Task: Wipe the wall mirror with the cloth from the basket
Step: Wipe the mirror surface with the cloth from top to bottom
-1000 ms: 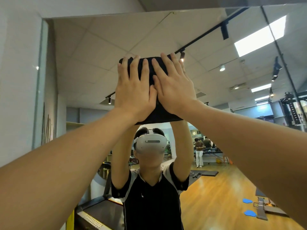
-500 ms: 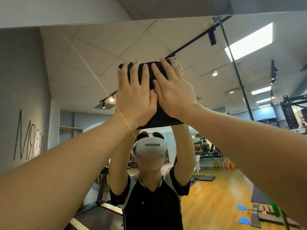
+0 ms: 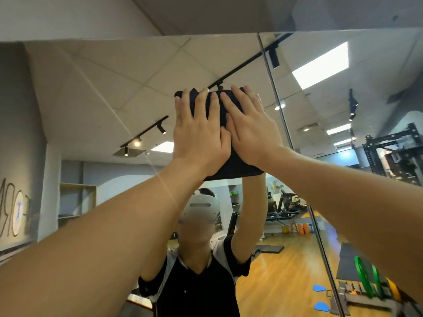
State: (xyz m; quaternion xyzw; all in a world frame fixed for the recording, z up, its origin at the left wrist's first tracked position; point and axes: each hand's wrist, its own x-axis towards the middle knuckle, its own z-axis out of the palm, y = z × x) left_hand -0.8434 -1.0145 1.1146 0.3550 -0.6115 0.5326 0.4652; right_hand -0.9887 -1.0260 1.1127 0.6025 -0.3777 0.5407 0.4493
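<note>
Pressing black cloth on mirror, left hand, right hand flat, fingers spread.

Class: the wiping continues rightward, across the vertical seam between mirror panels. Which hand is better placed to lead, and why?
The right hand. It presses the right side of the dark cloth, nearest the seam. The left hand lies flat on the cloth's left side, farther away.
</note>
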